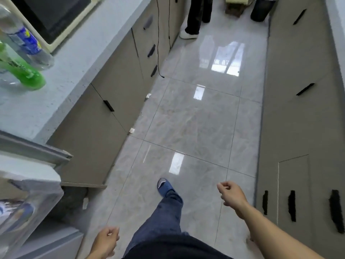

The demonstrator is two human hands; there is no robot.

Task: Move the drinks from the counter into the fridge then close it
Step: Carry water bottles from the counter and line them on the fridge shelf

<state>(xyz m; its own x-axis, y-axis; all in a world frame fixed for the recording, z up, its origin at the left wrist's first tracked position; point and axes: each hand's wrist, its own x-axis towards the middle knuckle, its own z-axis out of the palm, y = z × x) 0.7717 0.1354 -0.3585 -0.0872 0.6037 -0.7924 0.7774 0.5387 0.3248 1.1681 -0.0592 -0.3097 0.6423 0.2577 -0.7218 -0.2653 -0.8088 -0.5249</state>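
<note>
Two drinks stand on the pale blue counter [78,58] at the far left: a clear bottle with a blue label [24,40] and a green bottle [22,71] in front of it. The open fridge door [31,195] fills the lower left, with a blurred item in its clear shelf. My left hand [106,242] hangs low beside my leg, fingers loosely curled, holding nothing. My right hand [231,193] is out over the floor, fingers loosely curled and empty. Both hands are far from the bottles.
A microwave [54,17] sits behind the bottles. Grey cabinets with black handles line both sides of the tiled aisle [196,118]. Another person's legs [196,17] stand at the far end, near a dark bin [261,8]. A black cable [158,53] dangles from the counter.
</note>
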